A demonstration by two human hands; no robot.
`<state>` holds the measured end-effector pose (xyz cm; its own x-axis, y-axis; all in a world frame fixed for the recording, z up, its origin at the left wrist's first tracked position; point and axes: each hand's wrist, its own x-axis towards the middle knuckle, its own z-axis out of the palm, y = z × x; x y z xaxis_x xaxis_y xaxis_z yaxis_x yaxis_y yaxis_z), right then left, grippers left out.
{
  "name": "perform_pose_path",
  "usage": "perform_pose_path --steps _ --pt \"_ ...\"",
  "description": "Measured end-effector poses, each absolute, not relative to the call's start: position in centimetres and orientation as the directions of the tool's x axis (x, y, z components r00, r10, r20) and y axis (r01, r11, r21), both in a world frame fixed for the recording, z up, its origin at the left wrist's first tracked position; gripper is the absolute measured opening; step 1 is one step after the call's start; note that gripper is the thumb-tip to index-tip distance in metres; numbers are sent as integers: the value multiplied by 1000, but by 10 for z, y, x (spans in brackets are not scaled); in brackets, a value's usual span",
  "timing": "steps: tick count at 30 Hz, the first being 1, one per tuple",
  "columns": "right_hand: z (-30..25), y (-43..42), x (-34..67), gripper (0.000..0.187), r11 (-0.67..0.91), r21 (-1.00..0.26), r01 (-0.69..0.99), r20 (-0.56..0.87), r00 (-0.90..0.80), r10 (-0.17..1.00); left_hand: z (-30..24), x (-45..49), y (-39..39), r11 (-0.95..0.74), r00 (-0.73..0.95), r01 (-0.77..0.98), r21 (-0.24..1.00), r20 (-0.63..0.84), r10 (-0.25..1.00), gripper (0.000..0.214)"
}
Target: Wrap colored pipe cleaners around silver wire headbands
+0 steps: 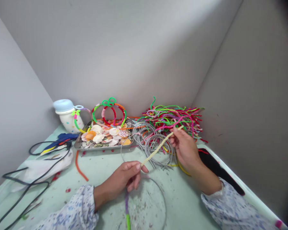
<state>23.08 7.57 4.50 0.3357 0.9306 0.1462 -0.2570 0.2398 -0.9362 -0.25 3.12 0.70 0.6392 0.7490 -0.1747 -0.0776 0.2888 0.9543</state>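
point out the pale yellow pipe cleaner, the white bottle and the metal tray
Pale yellow pipe cleaner (156,150): head view, middle of its visible length.
White bottle (69,123): head view, on its white body.
Metal tray (103,148): head view, on its front rim.

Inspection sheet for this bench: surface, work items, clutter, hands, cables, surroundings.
Surface: pale green tabletop, dark specks and red bits.
Work items: pale yellow strip, held nearly straight; purple-and-green strand at lower edge of view.
Clutter: tray of shells, wrapped hoops, wire coils, fuzzy stem pile, lidded bottle, plastic bag, black item at right (unclear).
Hands: left hand pinches the strip's lower end; right hand pinches near its upper end.
Cables: black cable at left, partly across the plastic bag.
Surroundings: grey walls; co-workers, nothing seen.
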Motion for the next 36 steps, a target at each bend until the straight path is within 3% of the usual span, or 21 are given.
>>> perform_pose_path --steps 4,7,9,12,14,19,27,33,36 --pt "53 81 243 26 322 -899 -296 183 415 891 3 -2 33 328 635 -104 939 -191 749 36" --pt "50 78 238 26 303 -891 -339 164 381 910 2 -2 33 342 631 -119 932 -195 751 34" --pt "44 71 227 26 185 -920 -345 107 234 966 2 -2 34 341 622 -137 930 -187 760 33" --pt "31 57 207 28 -44 -973 -226 -20 -108 994 3 -3 34 346 621 -144 927 -187 761 31" --pt "24 50 195 29 -71 -989 -132 -41 -218 975 3 -3 34 357 628 -139 924 -197 753 31" --pt "17 44 188 29 -19 -1000 -15 -17 -165 986 3 -4 34 395 643 -141 908 -220 734 29" --pt "12 47 190 31 41 -999 -32 42 -4 999 1 -3 34 396 644 -152 906 -213 734 26" --pt "9 41 187 29 37 -997 -72 55 -270 961 1 -3 33 388 623 -139 911 -224 750 27" --pt "6 39 185 24 52 -997 -60 68 -314 947 1 -3 34 381 625 -114 917 -232 745 29"
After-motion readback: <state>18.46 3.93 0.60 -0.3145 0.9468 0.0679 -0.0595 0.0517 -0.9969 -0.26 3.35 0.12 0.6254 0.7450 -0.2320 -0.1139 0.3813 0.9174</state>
